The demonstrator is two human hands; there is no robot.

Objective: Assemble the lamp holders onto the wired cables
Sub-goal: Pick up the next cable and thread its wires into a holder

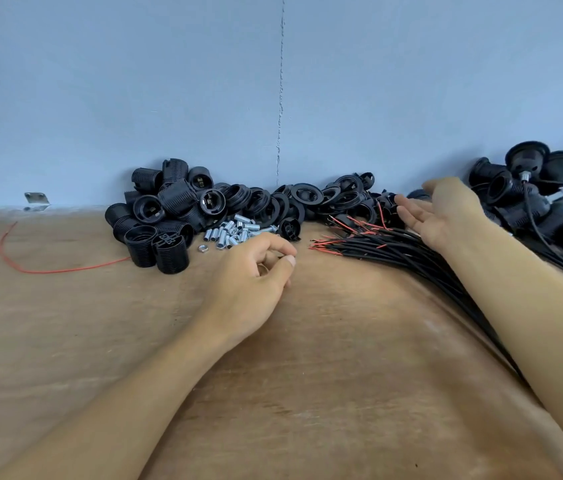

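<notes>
The right hand is open and empty just above the bendy thin black cables, best pinched near their red tips.

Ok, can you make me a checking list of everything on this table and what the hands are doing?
Surface: brown wooden table, worn and scuffed.
Job's things: pile of black lamp holders; black rings; small silver metal tubes; finished holders on cables at far right.
Clutter: loose red wire; one silver nut.
Hands: left hand curled with fingertips pinched, contents hidden; right hand open above the cables.
Cables: bundle of black cables with red and black bare ends.
Surroundings: blue wall, metal bracket.
</notes>
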